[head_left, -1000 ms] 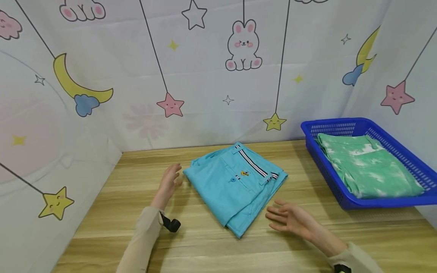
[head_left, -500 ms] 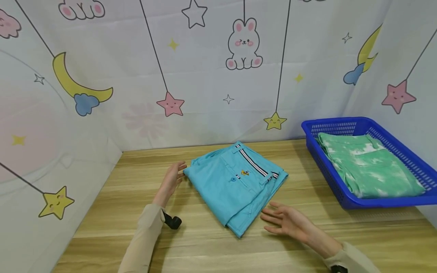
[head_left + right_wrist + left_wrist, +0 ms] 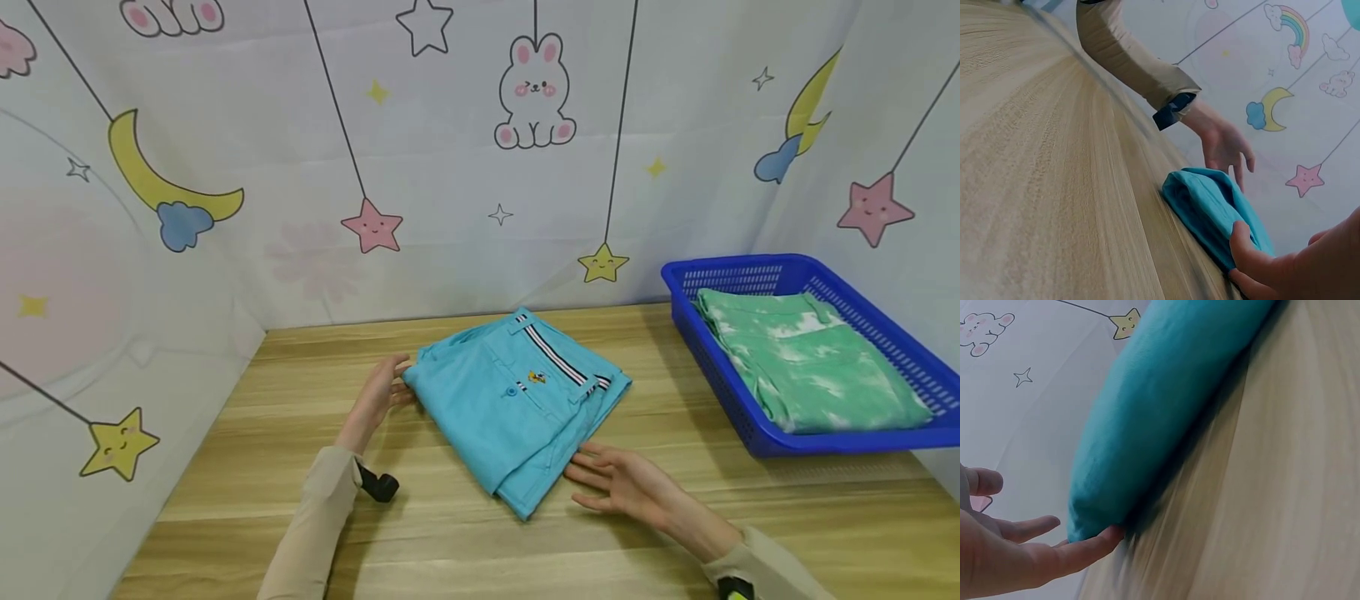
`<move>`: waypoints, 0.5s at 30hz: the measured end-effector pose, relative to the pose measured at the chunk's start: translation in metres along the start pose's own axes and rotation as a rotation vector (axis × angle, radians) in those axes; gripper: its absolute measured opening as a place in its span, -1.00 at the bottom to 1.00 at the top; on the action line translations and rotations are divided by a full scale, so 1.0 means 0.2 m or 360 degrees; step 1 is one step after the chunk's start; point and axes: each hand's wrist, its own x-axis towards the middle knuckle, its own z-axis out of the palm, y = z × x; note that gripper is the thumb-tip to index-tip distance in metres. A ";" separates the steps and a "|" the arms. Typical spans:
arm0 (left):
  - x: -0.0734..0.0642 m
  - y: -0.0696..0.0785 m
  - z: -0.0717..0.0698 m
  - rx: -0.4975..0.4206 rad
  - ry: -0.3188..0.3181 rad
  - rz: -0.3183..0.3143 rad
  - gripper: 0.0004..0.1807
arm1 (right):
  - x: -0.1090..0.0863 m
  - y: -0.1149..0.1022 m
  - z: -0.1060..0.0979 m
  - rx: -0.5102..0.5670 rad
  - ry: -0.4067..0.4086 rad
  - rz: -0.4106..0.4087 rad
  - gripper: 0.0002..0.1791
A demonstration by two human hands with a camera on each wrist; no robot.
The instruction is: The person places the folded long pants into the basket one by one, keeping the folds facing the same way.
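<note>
Folded light-blue trousers (image 3: pixel 495 408) lie flat on the wooden table, turned cornerwise, with a striped waistband trim, a button and a small embroidered figure on top. My left hand (image 3: pixel 377 396) is at their left corner, fingers extended; in the left wrist view its fingertips (image 3: pixel 1107 539) meet the lower edge of the blue cloth (image 3: pixel 1141 419). At the lower right edge is my right hand (image 3: pixel 626 487), fingers straight and slightly spread. The right wrist view has its fingers (image 3: pixel 1244 250) right at the folded edge of the cloth (image 3: pixel 1204 200).
A blue plastic basket (image 3: pixel 708 350) stands at the right of the table (image 3: pixel 285 400). Inside it lies a folded green-and-white tie-dyed garment (image 3: pixel 817 367). A white curtain (image 3: pixel 450 167) printed with rabbits, stars and moons hangs behind the table and along its sides.
Both hands have moved inward to the trousers: the left to the right, the right to the left. The trousers lie where they were.
</note>
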 end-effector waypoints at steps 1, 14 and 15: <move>0.00 0.00 0.00 0.0003 -0.0009 -0.0003 -0.43 | 0.00 0.00 0.00 -0.0001 0.0003 0.0002 -0.31; -0.02 0.00 -0.01 0.0066 -0.0067 -0.0049 -0.41 | 0.02 -0.01 0.01 -0.0002 0.0016 0.0016 -0.31; -0.02 0.00 -0.02 0.0074 -0.0076 -0.0053 -0.42 | 0.02 -0.01 0.00 -0.0004 0.0016 0.0017 -0.31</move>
